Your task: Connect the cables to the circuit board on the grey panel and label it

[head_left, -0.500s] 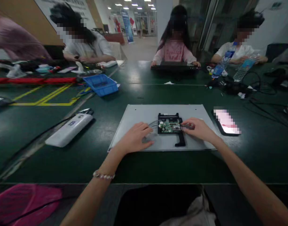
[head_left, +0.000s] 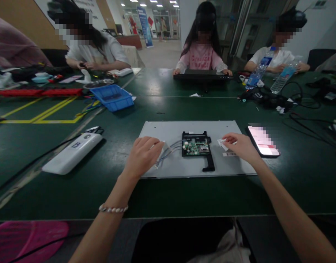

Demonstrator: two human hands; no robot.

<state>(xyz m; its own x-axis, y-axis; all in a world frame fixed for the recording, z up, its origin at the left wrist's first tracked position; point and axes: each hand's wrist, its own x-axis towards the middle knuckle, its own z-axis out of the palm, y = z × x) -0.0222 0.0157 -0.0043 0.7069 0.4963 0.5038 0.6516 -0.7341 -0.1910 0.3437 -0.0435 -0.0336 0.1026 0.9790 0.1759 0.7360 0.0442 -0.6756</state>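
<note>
A flat pale grey panel [head_left: 170, 128] lies on the dark green table. On its middle sits a green circuit board [head_left: 195, 148] in a black bracket [head_left: 208, 162] with an arm reaching down. Thin grey wires [head_left: 169, 150] run left from the board. My left hand [head_left: 144, 155] is closed beside their far end, fingers curled; a whitish bit shows at its fingertips. Right of the board, my right hand [head_left: 240, 146] pinches at a small white piece [head_left: 222, 143], too blurred to name. Below that is a white barcode label [head_left: 229, 154] on the panel.
A phone [head_left: 263, 141] lies right of the panel, a white power bank [head_left: 72, 153] with a cable to its left. Farther off stand a blue bin [head_left: 112, 98] and plastic bottles [head_left: 284, 76]. Several people sit across the table. A pink basket [head_left: 30, 239] is below the edge.
My left hand has moved left, away from the board, and its fingers have curled. My right hand has shifted right, off the board's edge. More of the wires and the barcode label now show.
</note>
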